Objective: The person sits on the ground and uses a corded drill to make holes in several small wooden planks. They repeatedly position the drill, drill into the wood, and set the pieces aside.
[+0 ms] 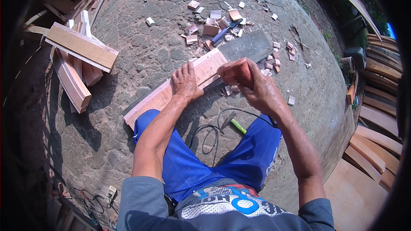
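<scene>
My left hand (186, 83) is clamped across a pinkish wooden plank (154, 101), its fingers over the far edge. The plank lies slantwise on a longer dark board (248, 45), its near end by my left knee. In my right hand (260, 87) is an orange corded power tool (236, 72), held at the plank's right end. My hand hides its working end, so its exact kind does not show. A blue-handled chisel (219, 37) rests among wood offcuts (211, 30) beyond the board. Between my legs lies a hammer with a green handle (238, 126).
A black cord (208, 147) loops on the cracked concrete ground (128, 38) between my knees. Stacked wooden pieces (81, 51) stand at the left. Curved boards (381, 115) are piled along the right. Wires and a socket box (111, 193) lie at the lower left.
</scene>
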Tool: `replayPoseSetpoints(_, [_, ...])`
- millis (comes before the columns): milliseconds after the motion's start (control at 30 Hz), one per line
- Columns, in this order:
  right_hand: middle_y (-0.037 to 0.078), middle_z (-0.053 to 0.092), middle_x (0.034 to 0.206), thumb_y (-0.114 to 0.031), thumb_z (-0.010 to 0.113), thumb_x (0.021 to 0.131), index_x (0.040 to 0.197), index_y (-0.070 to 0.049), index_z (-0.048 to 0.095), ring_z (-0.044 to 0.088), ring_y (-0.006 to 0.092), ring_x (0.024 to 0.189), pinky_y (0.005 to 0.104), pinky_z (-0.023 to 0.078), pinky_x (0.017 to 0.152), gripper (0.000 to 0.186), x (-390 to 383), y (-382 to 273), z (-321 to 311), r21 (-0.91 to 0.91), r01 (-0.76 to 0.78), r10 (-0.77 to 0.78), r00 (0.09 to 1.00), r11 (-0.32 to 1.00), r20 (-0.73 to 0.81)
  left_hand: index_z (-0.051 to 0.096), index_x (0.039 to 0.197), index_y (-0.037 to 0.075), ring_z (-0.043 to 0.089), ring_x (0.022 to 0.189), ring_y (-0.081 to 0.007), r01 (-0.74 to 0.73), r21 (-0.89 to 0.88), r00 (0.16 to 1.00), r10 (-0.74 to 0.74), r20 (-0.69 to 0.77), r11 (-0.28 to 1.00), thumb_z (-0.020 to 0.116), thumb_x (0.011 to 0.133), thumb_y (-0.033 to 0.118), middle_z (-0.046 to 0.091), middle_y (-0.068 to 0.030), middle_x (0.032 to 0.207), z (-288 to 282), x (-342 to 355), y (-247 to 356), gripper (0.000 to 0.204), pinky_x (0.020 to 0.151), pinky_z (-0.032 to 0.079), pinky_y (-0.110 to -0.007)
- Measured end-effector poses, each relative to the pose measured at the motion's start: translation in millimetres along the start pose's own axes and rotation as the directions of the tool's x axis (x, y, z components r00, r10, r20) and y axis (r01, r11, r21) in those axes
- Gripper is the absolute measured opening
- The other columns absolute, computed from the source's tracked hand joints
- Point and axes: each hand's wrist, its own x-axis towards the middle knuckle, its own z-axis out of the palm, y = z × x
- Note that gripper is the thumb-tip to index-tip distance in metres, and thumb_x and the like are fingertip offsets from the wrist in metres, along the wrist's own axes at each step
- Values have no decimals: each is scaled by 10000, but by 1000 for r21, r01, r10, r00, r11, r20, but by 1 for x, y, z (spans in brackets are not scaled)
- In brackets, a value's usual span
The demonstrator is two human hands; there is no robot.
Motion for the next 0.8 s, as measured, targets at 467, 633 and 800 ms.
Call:
replayPoseSetpoints(467, [318, 754, 1164, -180, 766, 945, 1627, -140, 351, 730, 506, 1119, 576, 583, 961, 800, 0, -2, 1, 24, 20, -20, 1000, 1000, 0, 277, 1626, -38, 423, 1425, -410, -3, -11, 1000, 3, -17, 1000, 893, 553, 347, 424, -221, 1550, 2, 0, -1, 1296, 1257, 259, -550])
replayPoseSetpoints(633, [339, 747, 1139, -177, 767, 938, 1612, -116, 352, 729, 524, 1090, 580, 589, 944, 794, -2, 1, 3, 42, 35, -35, 999, 998, -3, 280, 1624, -41, 446, 1379, -401, -26, -2, 999, 26, -30, 1000, 886, 598, 337, 422, -209, 1525, -2, -3, 1, 1250, 1224, 290, -567])
replayPoseSetpoints(800, [353, 743, 1097, -168, 761, 923, 1585, -97, 369, 725, 546, 1055, 589, 592, 924, 773, 0, 6, 10, 7, 76, -76, 997, 997, -13, 148, 1697, -26, 245, 1600, -444, -17, 62, 999, 14, 46, 998, 940, 672, 521, 275, -229, 1709, -2, -18, -11, 1406, 1316, 151, -632])
